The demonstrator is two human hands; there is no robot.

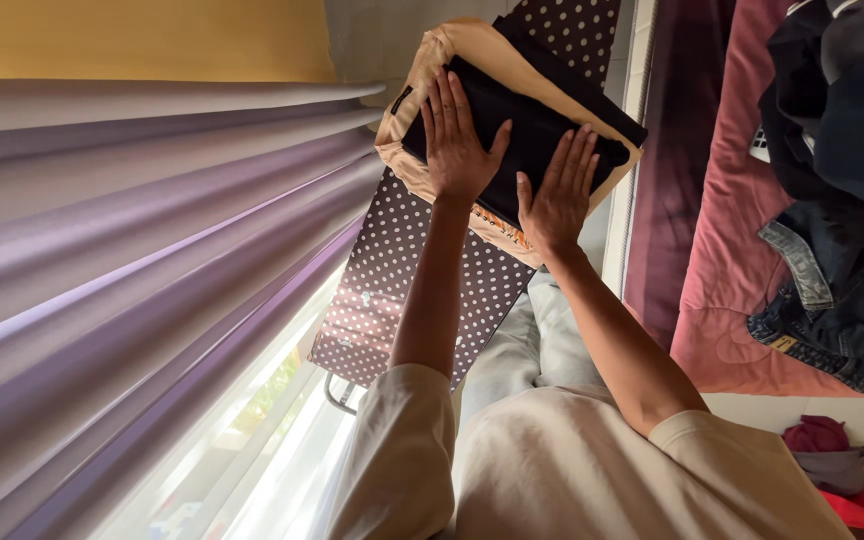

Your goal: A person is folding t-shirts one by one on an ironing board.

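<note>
A folded black garment (522, 120) lies on top of a folded tan garment (452, 50), both on a brown ironing board with white dots (392, 280). My left hand (457, 140) lies flat on the black garment's left part, fingers spread. My right hand (560, 190) rests flat on its near right edge, fingers apart. Neither hand grips the cloth. The two hands sit side by side, thumbs toward each other.
Pale purple curtains (132, 260) hang along the left with a bright window (272, 440) below. On the right is a bed with a pink quilt (722, 260) carrying jeans (832, 300) and dark clothes (842, 100). Small red and purple clothes (842, 470) lie at the lower right.
</note>
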